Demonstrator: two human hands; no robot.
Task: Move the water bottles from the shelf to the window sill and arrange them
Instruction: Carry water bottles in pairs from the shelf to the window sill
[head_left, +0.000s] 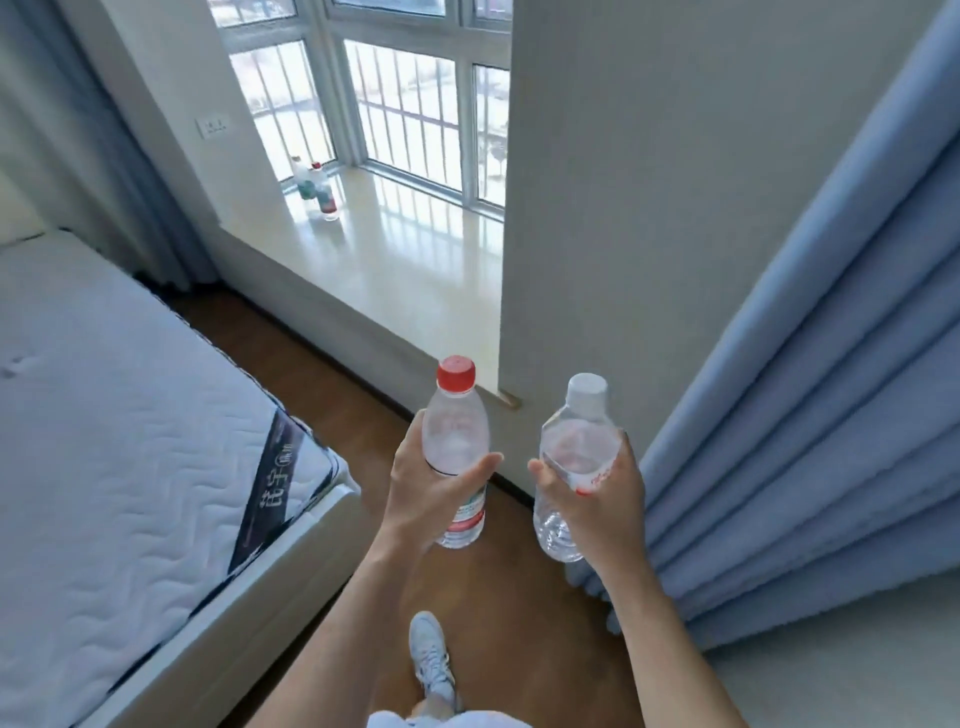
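My left hand (423, 486) grips a clear water bottle with a red cap (457, 415) around its middle, held upright. My right hand (605, 493) holds a second clear bottle with a white cap (579, 441), tilted slightly left. Both are held over the wooden floor, short of the window sill (395, 260). Two bottles stand at the sill's far left corner: a red-capped bottle (324, 195) in front and another bottle (301, 179) behind it. The shelf is not in view.
A bed with a white mattress (130, 415) fills the left side. A white wall corner (623, 208) juts out right of the sill. Blue curtains (831, 389) hang at right. My shoe (431, 660) is on the wooden floor strip between bed and wall.
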